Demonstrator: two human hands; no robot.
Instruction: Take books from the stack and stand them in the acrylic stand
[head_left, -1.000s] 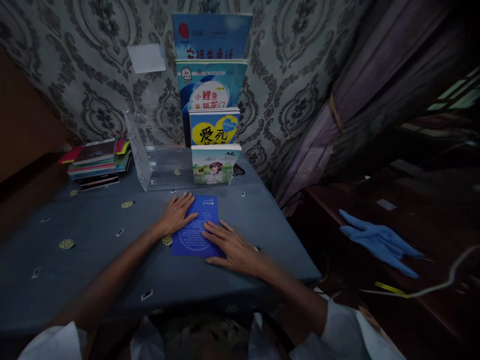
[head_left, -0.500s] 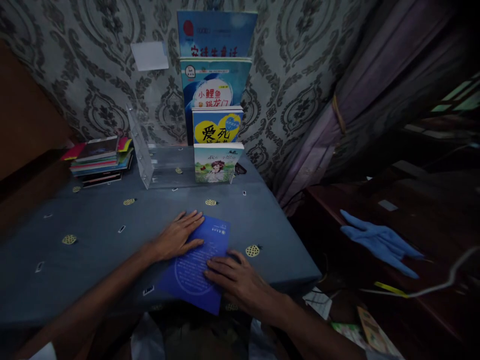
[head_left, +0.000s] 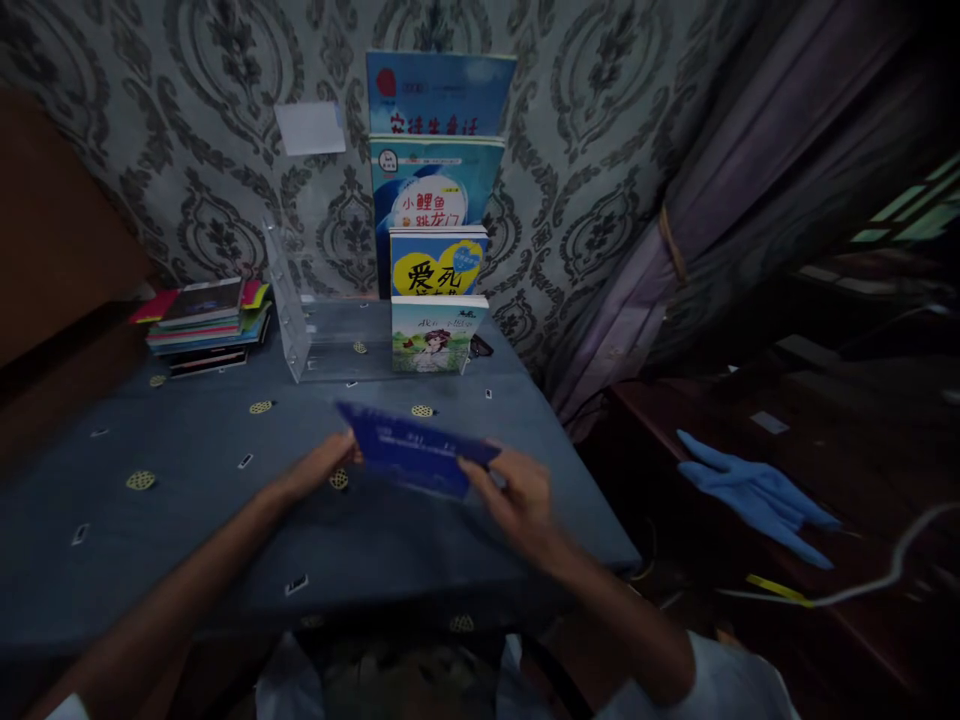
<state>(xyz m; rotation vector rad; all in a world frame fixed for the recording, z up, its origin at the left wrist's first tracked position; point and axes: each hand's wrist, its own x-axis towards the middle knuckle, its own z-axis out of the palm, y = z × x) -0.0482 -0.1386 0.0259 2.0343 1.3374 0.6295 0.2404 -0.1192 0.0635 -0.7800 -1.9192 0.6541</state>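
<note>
Coloured paperbacks (head_left: 438, 270) are racked far, while a thin blue booklet (head_left: 409, 455) is pinched, unracked, by left hand (head_left: 332, 457) and right hand (head_left: 521, 497).

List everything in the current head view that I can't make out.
All in the head view:
Small print on the blue card: blurred.
Some fingertips of the left hand: hidden by the blue card.
Lower cover of the yellow-heart book: hidden by the front book.
Titles in the left-side stack: too small and dark.
Left upper arm: cut off by the picture edge.
</note>
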